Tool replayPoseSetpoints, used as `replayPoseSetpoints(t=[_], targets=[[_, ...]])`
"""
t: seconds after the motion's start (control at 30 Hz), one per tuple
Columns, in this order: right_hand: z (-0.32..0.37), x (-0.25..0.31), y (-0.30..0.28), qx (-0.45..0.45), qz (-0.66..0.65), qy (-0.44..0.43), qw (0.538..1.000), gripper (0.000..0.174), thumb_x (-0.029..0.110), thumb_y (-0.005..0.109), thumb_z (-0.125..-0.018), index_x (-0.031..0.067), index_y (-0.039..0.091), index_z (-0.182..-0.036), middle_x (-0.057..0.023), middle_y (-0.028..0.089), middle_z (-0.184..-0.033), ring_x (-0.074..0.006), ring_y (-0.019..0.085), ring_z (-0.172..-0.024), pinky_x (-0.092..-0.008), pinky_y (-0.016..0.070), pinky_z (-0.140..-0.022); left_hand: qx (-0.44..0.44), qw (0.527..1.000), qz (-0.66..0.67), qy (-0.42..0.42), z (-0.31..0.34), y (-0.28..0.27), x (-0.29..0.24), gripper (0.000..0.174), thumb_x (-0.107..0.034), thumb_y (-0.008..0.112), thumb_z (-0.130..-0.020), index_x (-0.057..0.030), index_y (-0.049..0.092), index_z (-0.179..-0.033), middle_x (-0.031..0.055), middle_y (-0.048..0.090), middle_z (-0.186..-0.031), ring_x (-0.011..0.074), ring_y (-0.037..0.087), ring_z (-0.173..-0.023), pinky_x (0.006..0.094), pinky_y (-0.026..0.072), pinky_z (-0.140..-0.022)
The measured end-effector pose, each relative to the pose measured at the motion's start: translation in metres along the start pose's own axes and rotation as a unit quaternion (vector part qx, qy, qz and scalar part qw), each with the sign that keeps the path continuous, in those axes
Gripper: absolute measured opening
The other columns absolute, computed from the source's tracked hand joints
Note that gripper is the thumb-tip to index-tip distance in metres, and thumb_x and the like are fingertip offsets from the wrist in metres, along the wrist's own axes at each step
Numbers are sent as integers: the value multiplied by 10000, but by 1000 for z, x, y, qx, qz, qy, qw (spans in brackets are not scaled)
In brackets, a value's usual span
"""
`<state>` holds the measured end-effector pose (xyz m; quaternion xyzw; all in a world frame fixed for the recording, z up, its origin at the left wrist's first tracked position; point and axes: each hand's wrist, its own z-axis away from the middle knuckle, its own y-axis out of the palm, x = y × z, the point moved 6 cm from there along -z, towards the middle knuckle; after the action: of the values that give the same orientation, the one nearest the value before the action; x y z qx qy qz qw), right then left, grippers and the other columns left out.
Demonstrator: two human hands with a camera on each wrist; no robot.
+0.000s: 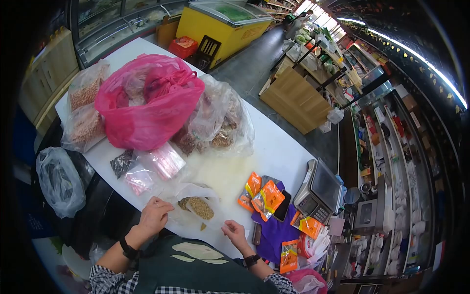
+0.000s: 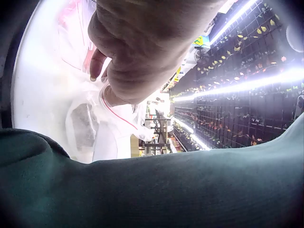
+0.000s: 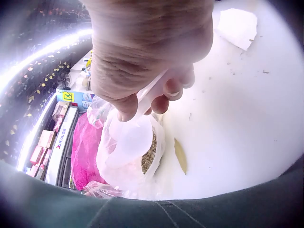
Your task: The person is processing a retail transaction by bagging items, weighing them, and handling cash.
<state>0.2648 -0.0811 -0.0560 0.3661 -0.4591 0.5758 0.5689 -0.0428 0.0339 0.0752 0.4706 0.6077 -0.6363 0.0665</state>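
A thin translucent plastic bag lies on the table with greenish-brown dried seeds in it. On its left side is my left hand, its fingers bent and pinching clear plastic with a red zip line. My right hand is at the near right of the bag. In the right wrist view its thumb and fingers pinch a strip of translucent white plastic that widens over the bag. A dry yellowish leaf lies beside the seeds.
Beyond the bag are packs of zip bags, a pink bag and clear bags of dried goods. To the right are orange packets, a phone, a purple cloth and a scale.
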Motion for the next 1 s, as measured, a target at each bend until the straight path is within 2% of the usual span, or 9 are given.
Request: replayPoseSetpoints(t=[0.17,0.3,0.33,0.37,0.47,0.63,0.8,0.83,1.0], targets=[[1,0,3,-5,0,6,1000,228,119,708,-882,-15,616,-1041,-9,628,-811,-70,567,-675,-228,466,-589,36,995,-47,-75,-1,0,1,322,-27,631,-735,-65,696,-1048,109,680,-1063,330,639,-933,409,522,-851],[-4,-15,-6,-13,33,-25,999,205,114,723,-868,6,642,-1022,13,624,-738,-57,570,-631,-237,482,-572,60,990,65,-111,5,23,23,373,-3,579,-723,-39,674,-1082,166,677,-1053,340,654,-909,399,532,-800],[-2,-16,-6,-22,46,6,999,191,109,720,-869,5,641,-1009,17,620,-733,-59,569,-629,-239,482,-572,70,989,74,-107,3,20,19,386,3,574,-714,-41,675,-1084,169,676,-1053,339,653,-878,389,532,-776],[-2,-13,-7,-20,43,5,999,170,105,713,-874,12,645,-999,22,617,-738,-60,564,-625,-237,479,-569,27,996,73,-39,2,19,15,390,23,593,-687,-59,679,-1058,143,663,-939,284,605,-672,366,500,-629],[4,13,-4,-9,-1,33,999,185,74,707,-866,10,615,-1013,15,599,-757,-67,553,-630,-215,443,-545,89,996,-1,8,-13,11,-16,319,55,566,-690,-51,664,-975,120,642,-981,338,625,-758,406,505,-653],[17,13,-19,-4,-46,48,998,252,115,731,-857,-6,607,-1040,-21,637,-806,-67,558,-641,-192,413,-529,136,990,-38,-2,-20,49,-9,287,72,552,-704,-28,652,-954,123,617,-965,351,625,-791,426,511,-682],[32,40,-35,6,-23,18,1000,284,121,749,-845,-27,612,-1046,-35,653,-847,-70,582,-686,-202,471,-577,101,995,5,-12,-28,60,-13,272,64,562,-722,-2,647,-972,151,604,-952,359,626,-780,427,520,-705],[35,53,-36,2,1,34,999,274,120,758,-833,-35,628,-1018,-41,667,-865,-89,606,-734,-231,508,-653,103,994,19,-24,-30,61,-14,278,58,568,-724,3,644,-985,163,603,-951,358,626,-772,422,522,-705],[32,85,-42,10,121,-33,992,274,148,773,-814,-34,652,-978,-53,687,-867,-123,630,-779,-270,510,-741,94,993,68,-35,-32,67,-17,344,48,574,-728,21,625,-1068,187,601,-978,340,626,-741,404,526,-696]])
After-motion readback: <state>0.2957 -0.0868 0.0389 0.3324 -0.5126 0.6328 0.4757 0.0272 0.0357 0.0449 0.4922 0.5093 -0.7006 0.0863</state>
